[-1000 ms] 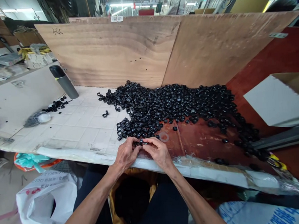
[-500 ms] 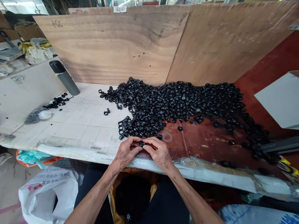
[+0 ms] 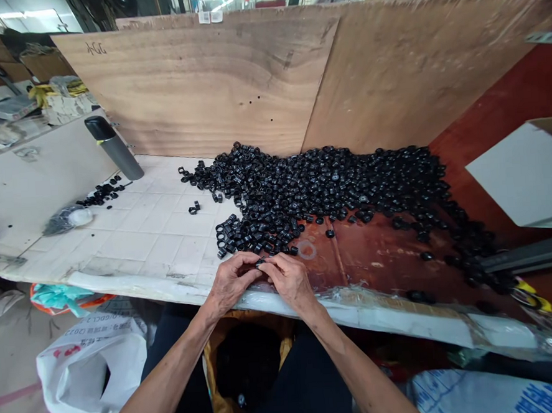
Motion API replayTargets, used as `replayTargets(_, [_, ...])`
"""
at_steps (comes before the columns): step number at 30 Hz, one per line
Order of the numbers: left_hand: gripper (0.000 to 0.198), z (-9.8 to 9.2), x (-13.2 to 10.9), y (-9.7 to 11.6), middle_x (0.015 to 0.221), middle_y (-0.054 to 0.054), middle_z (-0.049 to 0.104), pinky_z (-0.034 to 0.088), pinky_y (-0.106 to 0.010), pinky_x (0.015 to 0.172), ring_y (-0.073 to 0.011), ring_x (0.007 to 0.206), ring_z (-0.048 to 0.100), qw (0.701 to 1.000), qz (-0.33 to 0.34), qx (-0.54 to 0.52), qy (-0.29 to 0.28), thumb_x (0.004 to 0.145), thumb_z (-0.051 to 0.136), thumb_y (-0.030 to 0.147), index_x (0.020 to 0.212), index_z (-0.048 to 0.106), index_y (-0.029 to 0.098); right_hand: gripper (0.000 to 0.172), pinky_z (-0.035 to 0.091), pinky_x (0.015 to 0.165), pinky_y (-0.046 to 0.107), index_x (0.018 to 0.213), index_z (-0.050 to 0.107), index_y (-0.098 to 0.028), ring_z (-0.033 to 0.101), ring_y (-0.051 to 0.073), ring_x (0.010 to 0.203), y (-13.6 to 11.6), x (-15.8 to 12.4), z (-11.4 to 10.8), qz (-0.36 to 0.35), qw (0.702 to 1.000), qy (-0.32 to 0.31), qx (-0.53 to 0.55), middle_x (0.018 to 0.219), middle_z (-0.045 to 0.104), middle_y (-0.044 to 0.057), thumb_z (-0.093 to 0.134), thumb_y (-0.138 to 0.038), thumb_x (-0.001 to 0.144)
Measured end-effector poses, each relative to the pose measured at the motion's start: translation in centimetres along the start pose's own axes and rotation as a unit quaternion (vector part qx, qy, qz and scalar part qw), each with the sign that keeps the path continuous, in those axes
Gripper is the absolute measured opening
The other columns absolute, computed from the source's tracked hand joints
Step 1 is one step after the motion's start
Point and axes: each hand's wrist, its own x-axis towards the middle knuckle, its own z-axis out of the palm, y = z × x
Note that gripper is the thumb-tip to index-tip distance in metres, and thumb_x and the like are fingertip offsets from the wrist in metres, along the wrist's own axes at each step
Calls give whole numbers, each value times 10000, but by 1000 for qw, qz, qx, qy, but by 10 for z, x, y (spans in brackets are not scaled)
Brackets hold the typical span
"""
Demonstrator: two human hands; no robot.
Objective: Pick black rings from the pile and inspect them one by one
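A large heap of small black rings point(image 3: 331, 190) covers the middle and right of the workbench. My left hand point(image 3: 231, 281) and my right hand point(image 3: 287, 280) meet at the bench's front edge, just below the heap. Both are closed, their fingertips pinching one small black ring point(image 3: 259, 263) between them. A short row of rings point(image 3: 233, 229) lies just above my left hand.
Plywood boards point(image 3: 231, 84) wall off the back of the bench. A grey bottle with a black cap point(image 3: 112, 148) stands at the left, near a small cluster of rings point(image 3: 100, 193). A yellow-lined bag point(image 3: 241, 364) hangs open between my knees. A white sack point(image 3: 94, 367) sits at the lower left.
My hands have stayed together at the bench edge, working the small ring; the fingers have closed over it a little more. The view has shifted slightly.
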Motion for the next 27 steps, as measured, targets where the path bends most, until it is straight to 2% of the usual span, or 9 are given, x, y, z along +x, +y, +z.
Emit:
replayTargets(4, [209,0,1,2,1088,-75,724,550,-393,1000,-219,1054,683,1000,10,3,4,861,752,310,1041,743,206,368,471,638,248,660,642,-190,563,140,596,-2,0,2,-5,999,1,-54,618,589,9,581,-330,996])
replayTargets(6, [219,0,1,0,1100,-81,719,567,-385,974,-220,1046,689,1000,-3,-18,0,858,756,313,1045,741,201,275,476,592,235,778,678,-187,561,130,557,-2,0,2,29,999,12,-20,627,596,-6,615,-370,973])
replayTargets(8, [231,1,1,-1,1104,-83,717,580,-381,951,-220,1035,694,999,-15,-37,-3,855,758,321,1046,736,193,196,503,575,229,977,704,-184,612,132,578,-3,0,0,52,998,5,37,739,664,11,628,-364,958])
replayTargets(11, [230,3,1,-3,1111,-78,713,588,-374,932,-209,1006,703,999,-18,-45,9,853,758,322,1036,726,187,211,551,621,245,1090,713,-194,689,156,697,-4,0,-3,25,996,-25,77,960,712,68,582,-302,964])
replayTargets(15, [196,3,1,-2,1092,-74,724,558,-380,975,-210,1056,685,999,44,29,5,883,727,275,1066,724,206,219,552,620,269,1014,734,-196,660,149,579,-3,-1,0,18,999,-26,44,831,692,49,535,-280,984])
replayTargets(17, [187,3,1,0,1100,-74,726,546,-381,992,-206,1075,675,995,72,63,-2,903,697,246,1087,719,215,222,556,657,286,1041,720,-194,655,154,577,-1,-2,3,8,999,-25,23,817,693,47,520,-276,991])
replayTargets(21, [190,3,2,4,1105,-81,721,550,-375,972,-207,1063,677,995,70,77,-4,904,682,213,1092,712,207,214,554,614,264,1149,636,-182,673,160,581,-1,-3,6,35,998,-13,57,768,688,25,537,-271,982])
replayTargets(23, [192,3,2,3,1094,-83,721,552,-369,962,-208,1051,681,996,55,75,-2,891,693,200,1083,712,199,148,557,613,251,1060,643,-191,696,162,626,-2,-3,5,40,997,-6,69,803,700,35,539,-254,975])
replayTargets(27, [189,3,1,0,1102,-85,713,558,-353,940,-206,1025,689,998,40,57,9,880,713,214,1068,712,192,140,571,756,289,977,683,-197,717,199,845,-3,-2,1,-11,999,14,49,973,722,83,545,-215,958])
